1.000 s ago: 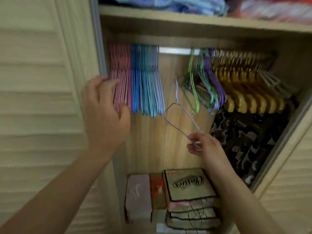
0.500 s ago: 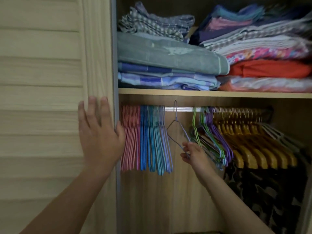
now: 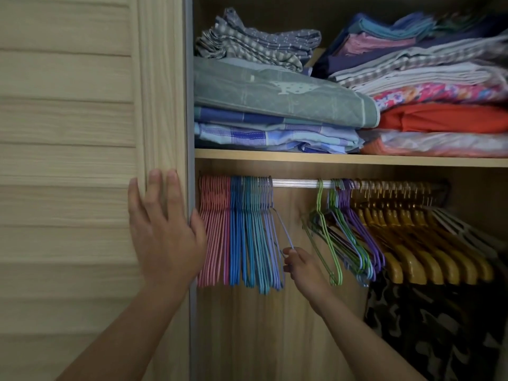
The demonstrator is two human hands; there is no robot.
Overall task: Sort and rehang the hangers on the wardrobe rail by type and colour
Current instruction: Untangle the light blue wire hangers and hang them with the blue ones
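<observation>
folded linens (image 3: 283,105) above, camouflage garment (image 3: 439,334)

Shiny metal rail (image 3: 295,183), glossy wooden hangers (image 3: 412,259)

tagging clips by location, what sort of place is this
Most likely a home bedroom wardrobe: a rail crowded with coloured wire hangers and wooden hangers, folded linens stacked on the shelf above, and a slatted door.
</observation>
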